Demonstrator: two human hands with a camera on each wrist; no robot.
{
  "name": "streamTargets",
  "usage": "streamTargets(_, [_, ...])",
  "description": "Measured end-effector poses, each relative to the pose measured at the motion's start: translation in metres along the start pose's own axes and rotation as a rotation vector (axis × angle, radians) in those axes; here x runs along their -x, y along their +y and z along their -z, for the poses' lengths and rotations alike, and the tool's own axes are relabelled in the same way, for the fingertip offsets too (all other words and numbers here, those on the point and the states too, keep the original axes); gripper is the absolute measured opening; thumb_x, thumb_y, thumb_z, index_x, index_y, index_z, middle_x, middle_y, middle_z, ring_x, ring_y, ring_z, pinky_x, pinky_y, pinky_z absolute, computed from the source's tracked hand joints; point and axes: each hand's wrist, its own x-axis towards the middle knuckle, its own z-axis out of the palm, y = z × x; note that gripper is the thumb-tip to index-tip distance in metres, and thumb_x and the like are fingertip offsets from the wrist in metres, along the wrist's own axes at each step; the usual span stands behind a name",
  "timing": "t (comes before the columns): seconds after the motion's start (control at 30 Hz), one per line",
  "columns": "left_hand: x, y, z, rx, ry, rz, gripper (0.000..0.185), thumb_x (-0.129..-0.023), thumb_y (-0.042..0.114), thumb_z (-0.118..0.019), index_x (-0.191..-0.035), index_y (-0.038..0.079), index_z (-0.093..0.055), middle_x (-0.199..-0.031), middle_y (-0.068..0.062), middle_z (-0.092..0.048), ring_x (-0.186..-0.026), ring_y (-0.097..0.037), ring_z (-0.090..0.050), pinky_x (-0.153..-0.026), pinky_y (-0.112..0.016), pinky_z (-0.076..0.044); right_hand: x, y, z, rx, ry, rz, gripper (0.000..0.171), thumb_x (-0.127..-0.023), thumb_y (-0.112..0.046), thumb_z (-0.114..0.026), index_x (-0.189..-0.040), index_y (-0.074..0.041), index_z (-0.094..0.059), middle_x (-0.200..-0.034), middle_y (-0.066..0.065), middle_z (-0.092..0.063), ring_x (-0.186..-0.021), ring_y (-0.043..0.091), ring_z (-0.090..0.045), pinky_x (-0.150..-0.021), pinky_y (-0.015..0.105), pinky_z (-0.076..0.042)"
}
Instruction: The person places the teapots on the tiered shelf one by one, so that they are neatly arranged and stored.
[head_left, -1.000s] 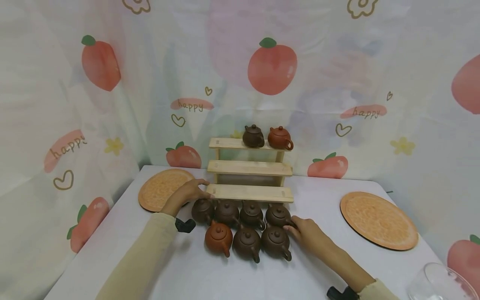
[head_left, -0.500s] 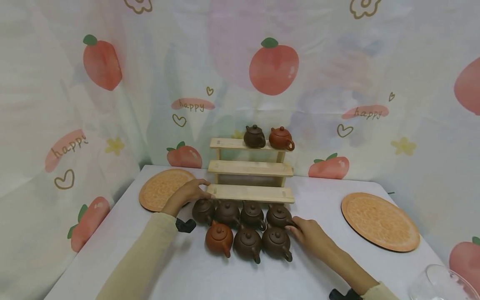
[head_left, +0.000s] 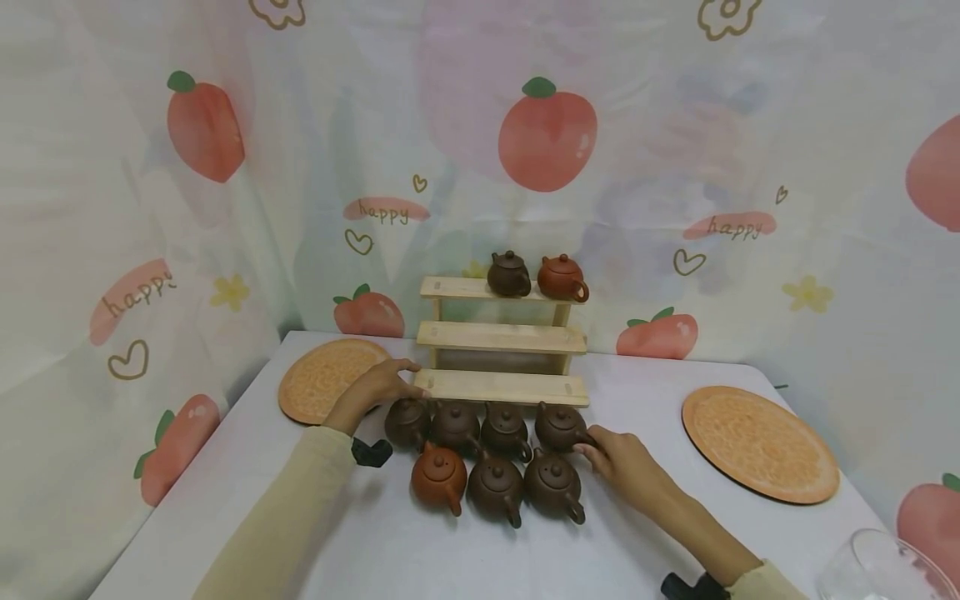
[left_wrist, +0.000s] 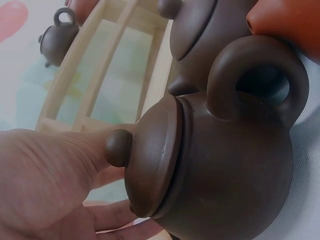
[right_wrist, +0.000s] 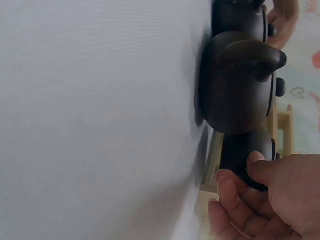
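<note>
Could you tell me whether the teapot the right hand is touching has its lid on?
Lid on. The teapot by the right hand sits upright with its knobbed lid seated.

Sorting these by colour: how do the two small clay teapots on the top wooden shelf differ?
The left dark brown clay teapot is darker; the right reddish-orange clay teapot is brighter. The orange one's loop handle shows at its right; the brown one's cannot be made out. Both sit upright, lidded, similar in size.

We read "happy" three times on the backdrop cloth (head_left: 480,167): on pink brush-strokes at left (head_left: 135,293), centre-left (head_left: 385,210), and right (head_left: 737,225). We find nothing else readable.
</note>
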Motion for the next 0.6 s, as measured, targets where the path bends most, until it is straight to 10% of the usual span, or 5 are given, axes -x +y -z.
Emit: streamTargets(0.6, [0.002,0.001,0.001,-0.003,-0.001,-0.01,0.064,-0.094,0.036,-0.081,-0.148,0.009,-0.06,-0.154,-0.026,-0.053,-0.141,-0.043,-0.051,-0.113,-0.057,-0.043,-0.029,-0.024,0.021,-0.044,-0.042,0.022,0.011,-0.105,-0.015,-0.067,-0.095,-0.011,-0.064,-0.071,0.0,-0.063,-0.063,0.006,-0.05,-0.057,0.023,-0.045])
